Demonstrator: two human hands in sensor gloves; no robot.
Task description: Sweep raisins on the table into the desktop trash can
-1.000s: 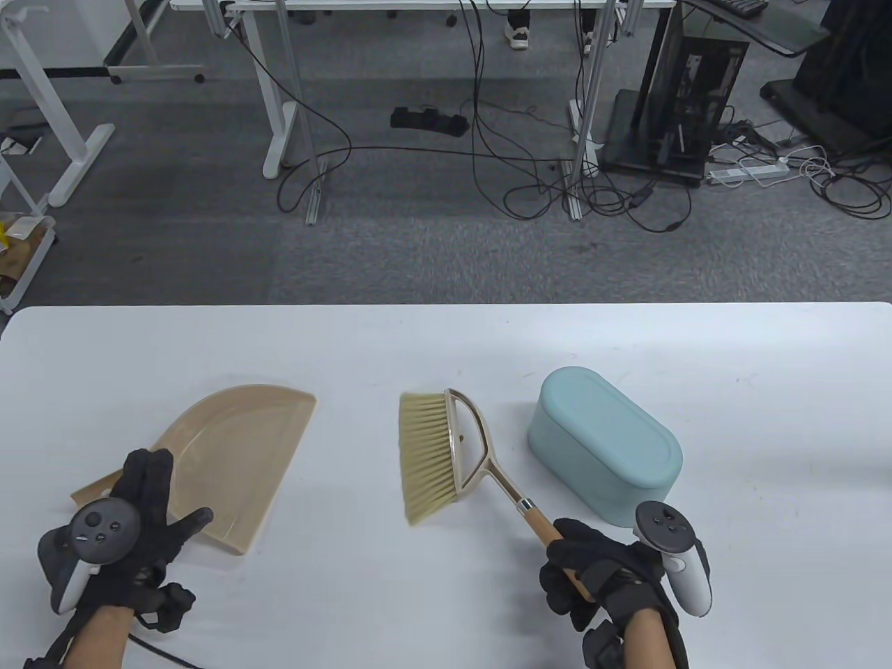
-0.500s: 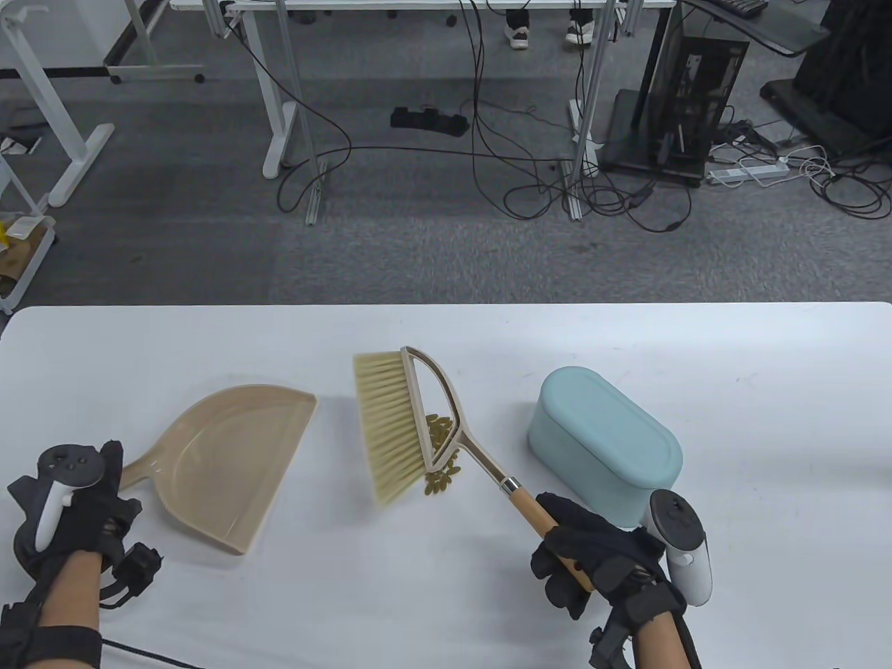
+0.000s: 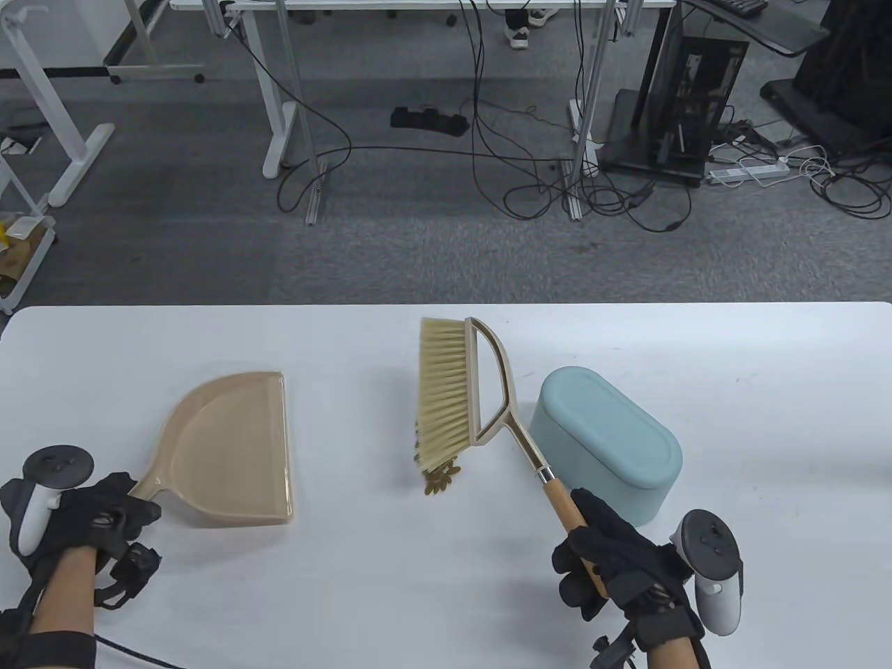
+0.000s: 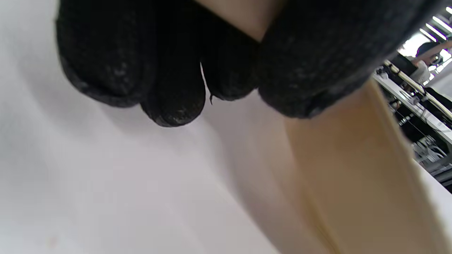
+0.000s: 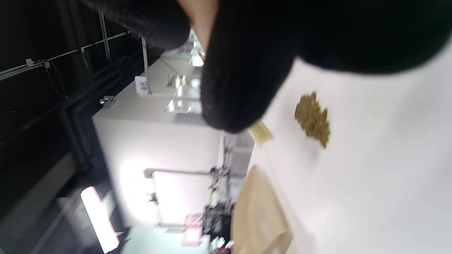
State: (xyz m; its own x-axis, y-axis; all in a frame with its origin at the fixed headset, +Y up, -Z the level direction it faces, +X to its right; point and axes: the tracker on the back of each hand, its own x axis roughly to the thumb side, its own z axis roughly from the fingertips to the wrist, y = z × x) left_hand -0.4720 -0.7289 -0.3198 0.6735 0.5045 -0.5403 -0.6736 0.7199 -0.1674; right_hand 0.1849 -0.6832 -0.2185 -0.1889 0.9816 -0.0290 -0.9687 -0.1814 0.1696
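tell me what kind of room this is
Probably an office or lab workspace, not a home. Beyond the white table lies grey carpet with loose cables running to a power strip, white metal desk legs, and a computer tower standing on the floor.

You are working in an office or lab: beyond your white table (image 3: 766, 390) grey carpet (image 3: 418, 244) fills the frame's middle, with white desk legs (image 3: 279, 104), trailing cables (image 3: 488, 167), a power strip (image 3: 749, 171) and a computer tower (image 3: 686, 97) at upper right.
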